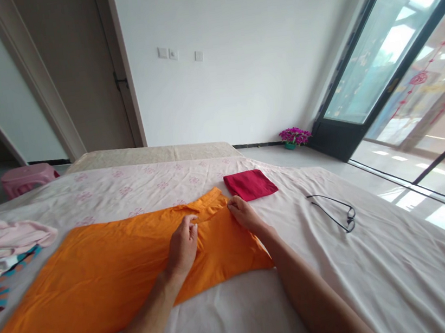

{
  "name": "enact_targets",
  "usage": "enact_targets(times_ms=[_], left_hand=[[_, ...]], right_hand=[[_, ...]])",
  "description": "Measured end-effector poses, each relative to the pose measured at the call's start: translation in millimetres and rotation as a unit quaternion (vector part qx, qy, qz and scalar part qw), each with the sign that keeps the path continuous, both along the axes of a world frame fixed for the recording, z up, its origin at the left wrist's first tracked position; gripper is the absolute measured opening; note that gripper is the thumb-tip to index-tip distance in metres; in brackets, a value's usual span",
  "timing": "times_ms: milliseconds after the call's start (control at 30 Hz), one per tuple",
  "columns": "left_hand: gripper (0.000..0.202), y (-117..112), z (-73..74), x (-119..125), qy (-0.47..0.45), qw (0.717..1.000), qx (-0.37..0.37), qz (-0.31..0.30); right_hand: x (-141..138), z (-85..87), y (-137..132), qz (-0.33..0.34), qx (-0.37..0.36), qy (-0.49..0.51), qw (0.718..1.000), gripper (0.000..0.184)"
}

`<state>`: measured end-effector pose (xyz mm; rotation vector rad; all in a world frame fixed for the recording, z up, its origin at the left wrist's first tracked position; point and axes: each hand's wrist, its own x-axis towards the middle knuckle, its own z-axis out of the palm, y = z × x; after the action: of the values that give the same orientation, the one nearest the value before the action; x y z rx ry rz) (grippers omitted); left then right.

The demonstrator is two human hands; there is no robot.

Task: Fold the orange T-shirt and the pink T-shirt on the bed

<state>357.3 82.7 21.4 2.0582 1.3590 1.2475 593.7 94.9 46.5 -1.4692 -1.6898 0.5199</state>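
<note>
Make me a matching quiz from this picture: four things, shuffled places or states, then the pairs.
1. Orange fabric garment
2. Dark-red cloth
3. Black-framed eyeglasses
4. Magenta flowers in a green pot

A. Lying unfolded
B. Under the left hand, held by the right hand
C. On the pale floor
D. Folded into a rectangle

Pairs: 1-B, 2-D, 3-A, 4-C

Orange garment (97, 270), spread out, lightly creased

My left hand (182, 245) and right hand (247, 215) are bare. My forearms (309, 283) are uncovered too, slimmer near the hands, broader farther back.
</note>
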Motion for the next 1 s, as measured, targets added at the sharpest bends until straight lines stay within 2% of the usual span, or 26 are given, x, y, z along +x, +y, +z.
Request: enact_targets(times_ms=[67,167,300,400,533,667,733,800,867,933,1000], left_hand=[[0.023,-0.2,-0.8,0.9,0.012,1.0,-0.006,0.011],[0.027,-0.6,-1.2,2.2,0.044,0.999,-0.016,0.021],[0.027,-2.1,2.2,4.4,0.124,0.991,-0.044,0.032],[0.026,-4.6,6.4,6.7,0.2,0.976,-0.068,0.057],[0.026,-6.8,9.8,7.4,0.274,0.956,-0.062,0.08],[0.024,-6.1,10.8,2.8,0.302,0.947,-0.049,0.099],[0.026,-6.7,11.4,0.3,0.304,0.947,-0.017,0.102],[0.03,-9.8,11.5,-0.6,0.289,0.953,0.044,0.077],[0.035,-15.5,10.3,0.8,0.261,0.96,0.102,0.0],[0.038,-22.4,7.6,4.1,0.245,0.957,0.122,-0.095],[0.038,-28.5,4.2,7.7,0.264,0.946,0.112,-0.151]], right_hand=[[-4.3,-4.8,0.0,-0.05,0.008,-0.013,0.999,0.014],[-7.5,-7.2,-3.7,-0.089,0.008,-0.099,0.991,0.015],[-11.0,-2.8,-12.3,-0.116,-0.076,-0.242,0.96,0.018],[-14.3,-0.2,-15.7,-0.142,-0.111,-0.307,0.935,0.02],[-16.4,-0.9,-15.4,-0.164,-0.128,-0.342,0.916,0.02],[-15.8,-1.5,-14.9,-0.183,-0.137,-0.35,0.909,0.024],[-15.3,-1.3,-15.6,-0.187,-0.137,-0.349,0.908,0.026],[-15.1,-1.2,-16.6,-0.188,-0.135,-0.347,0.909,0.028],[-15.3,-1.2,-17.6,-0.185,-0.135,-0.345,0.91,0.03],[-15.9,-1.0,-18.2,-0.184,-0.137,-0.343,0.911,0.033],[-16.2,0.1,-18.2,-0.179,-0.137,-0.344,0.912,0.033]])
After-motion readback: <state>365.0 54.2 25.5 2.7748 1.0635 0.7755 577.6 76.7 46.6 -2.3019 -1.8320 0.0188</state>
